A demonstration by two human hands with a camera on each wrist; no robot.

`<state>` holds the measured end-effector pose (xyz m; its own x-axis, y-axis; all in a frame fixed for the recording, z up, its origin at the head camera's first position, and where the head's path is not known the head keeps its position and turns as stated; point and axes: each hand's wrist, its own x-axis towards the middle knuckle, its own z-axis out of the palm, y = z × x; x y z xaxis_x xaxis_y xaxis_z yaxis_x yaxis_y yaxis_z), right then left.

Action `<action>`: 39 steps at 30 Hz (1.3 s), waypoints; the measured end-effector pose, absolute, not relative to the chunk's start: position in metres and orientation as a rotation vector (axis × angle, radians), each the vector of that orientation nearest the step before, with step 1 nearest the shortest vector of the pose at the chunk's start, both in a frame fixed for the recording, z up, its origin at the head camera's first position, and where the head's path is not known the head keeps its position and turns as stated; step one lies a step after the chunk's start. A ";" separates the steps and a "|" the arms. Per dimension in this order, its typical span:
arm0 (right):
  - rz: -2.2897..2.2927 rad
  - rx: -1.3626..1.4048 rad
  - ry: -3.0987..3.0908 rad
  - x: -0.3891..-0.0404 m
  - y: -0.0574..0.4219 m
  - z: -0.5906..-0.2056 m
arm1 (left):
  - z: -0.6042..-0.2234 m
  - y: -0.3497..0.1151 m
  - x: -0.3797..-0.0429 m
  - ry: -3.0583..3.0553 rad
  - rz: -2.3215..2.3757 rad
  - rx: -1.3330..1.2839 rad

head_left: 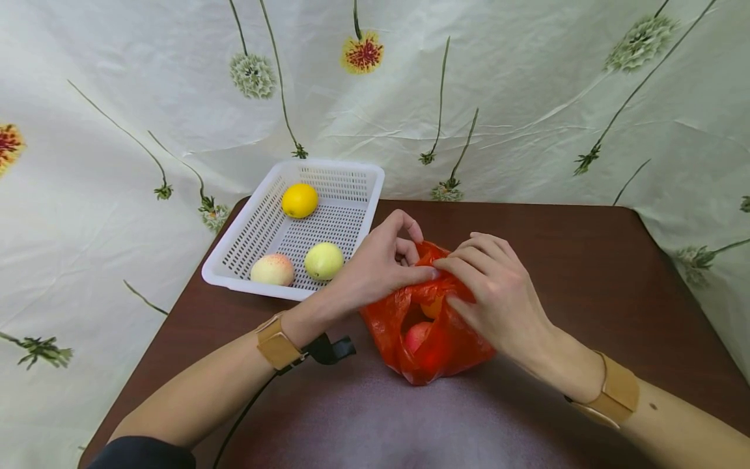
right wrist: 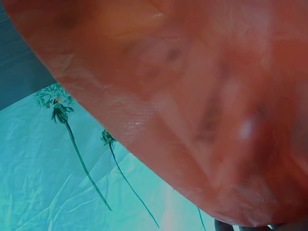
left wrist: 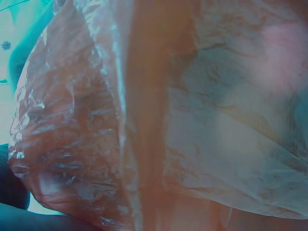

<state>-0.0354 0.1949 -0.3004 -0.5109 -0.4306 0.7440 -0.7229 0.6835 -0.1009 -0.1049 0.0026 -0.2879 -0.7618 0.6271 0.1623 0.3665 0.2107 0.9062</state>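
Observation:
A red plastic bag (head_left: pixel 398 319) stands on the table in the head view, its mouth partly gathered. Through the opening show a reddish round fruit (head_left: pixel 417 336) and an orange-coloured fruit (head_left: pixel 432 307); their exact kinds are unclear. My left hand (head_left: pixel 387 264) pinches the bag's rim at the top left, thumb towards the right. On the other side, my right hand (head_left: pixel 498 293) grips the rim from the right, its fingertips close to the left thumb. Bag film (left wrist: pixel 72 120) fills most of the left wrist view, and red film (right wrist: pixel 192 96) covers much of the right wrist view.
Left of the bag, a white perforated plastic basket (head_left: pixel 231 281) holds a lemon (head_left: pixel 300 200), a peach (head_left: pixel 272 270) and a yellow-green round fruit (head_left: pixel 324 261). The dark brown table (head_left: pixel 586 273) backs onto a flower-patterned cloth (head_left: pixel 527 98). A black cable (head_left: pixel 249 407) hangs from the left wrist.

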 end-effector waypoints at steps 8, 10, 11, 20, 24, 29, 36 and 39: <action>0.541 0.869 -2.216 -0.036 0.196 -0.302 | -0.269 -0.004 -0.094 2.106 1.637 0.920; 0.550 0.862 -2.227 -0.037 0.196 -0.302 | -0.266 -0.008 -0.094 2.066 1.649 0.908; 0.553 0.858 -2.235 -0.037 0.196 -0.303 | -0.266 -0.010 -0.094 2.046 1.655 0.896; 0.572 0.807 -2.284 -0.037 0.198 -0.304 | -0.266 -0.022 -0.098 1.904 1.676 0.903; 0.600 0.790 -2.301 -0.037 0.198 -0.303 | -0.266 -0.026 -0.099 1.830 1.705 0.952; 0.682 0.762 -2.321 -0.036 0.198 -0.303 | -0.267 -0.026 -0.098 1.764 1.726 1.018; 0.800 0.738 -2.367 -0.034 0.199 -0.304 | -0.270 -0.022 -0.098 1.883 1.723 1.041; 0.872 0.727 -2.401 -0.032 0.199 -0.303 | -0.269 -0.021 -0.097 1.937 1.692 1.054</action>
<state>-0.0317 0.1990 -0.3029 -0.7434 -0.3130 0.5911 -0.6193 0.6560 -0.4315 -0.0971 -0.0213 -0.2691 -0.6571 0.7269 0.1998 0.2958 0.0048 0.9552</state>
